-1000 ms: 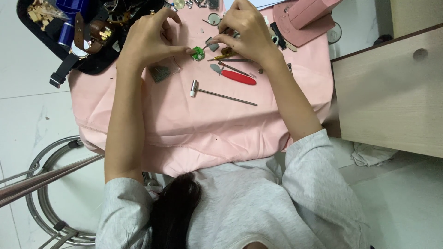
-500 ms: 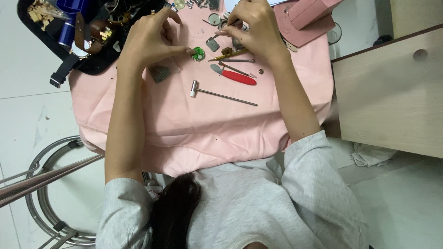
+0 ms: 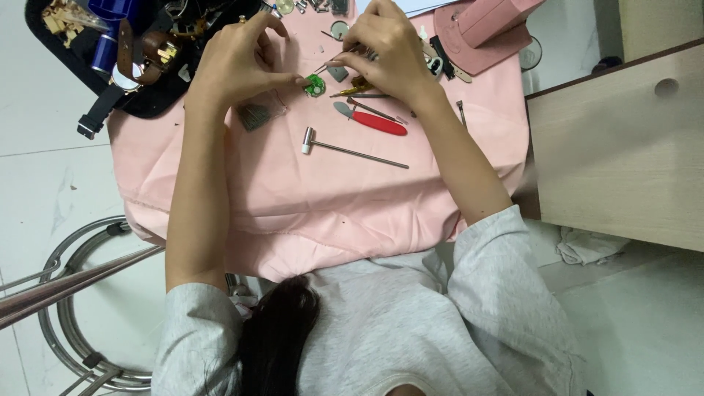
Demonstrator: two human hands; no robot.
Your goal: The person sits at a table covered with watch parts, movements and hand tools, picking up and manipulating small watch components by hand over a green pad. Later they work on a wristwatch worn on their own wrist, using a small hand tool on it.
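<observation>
My left hand (image 3: pixel 235 62) rests on the pink cloth (image 3: pixel 293 213), its fingertips pinching the left edge of a small green round part (image 3: pixel 316 86). My right hand (image 3: pixel 389 51) is just right of it and grips thin metal tweezers (image 3: pixel 339 57). The tweezer tips point left and hover slightly above the green part. A small grey square piece (image 3: pixel 338 73) lies beneath my right hand's fingers.
A red-handled blade tool (image 3: pixel 375 122), a small metal hammer (image 3: pixel 352 150) and a little clear bag (image 3: pixel 257 114) lie on the cloth. A black tray (image 3: pixel 139 110) with watch straps and parts sits top left, a pink box (image 3: pixel 488 22) top right, a wooden cabinet (image 3: pixel 623 147) right, a metal stool (image 3: pixel 73 308) bottom left.
My right hand has lifted a little away from the cloth with the tweezers, then come back toward the green part. My left hand has stayed on that part.
</observation>
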